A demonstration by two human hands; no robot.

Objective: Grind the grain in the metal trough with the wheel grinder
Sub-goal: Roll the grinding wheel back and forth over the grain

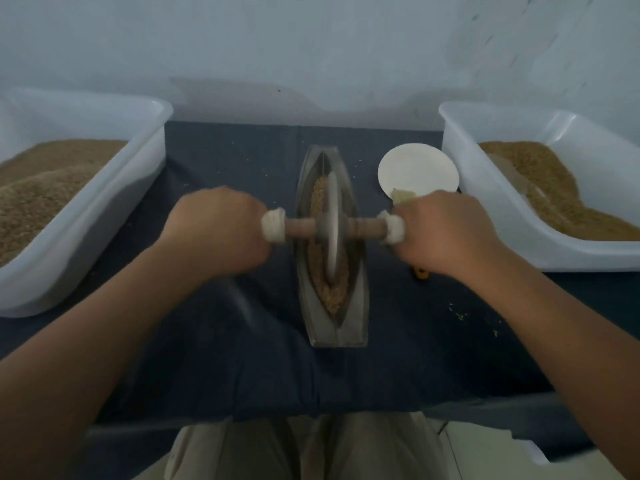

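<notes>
A boat-shaped metal trough (349, 327) lies lengthwise on the dark cloth in the middle of the table. Brown grain (333, 296) fills its groove. The wheel grinder (332, 223), a thin metal disc on a wooden axle, stands upright in the groove near the trough's middle. My left hand (216, 228) grips the cloth-wrapped left end of the axle. My right hand (446, 233) grips the wrapped right end. The handle ends are mostly hidden inside my fists.
A white tub of grain (149, 150) stands at the left and another white tub (485, 188) at the right. A small white dish (417, 171) with a brush-like thing sits beside the right tub. Loose grains (460, 315) dot the cloth. The wall is close behind.
</notes>
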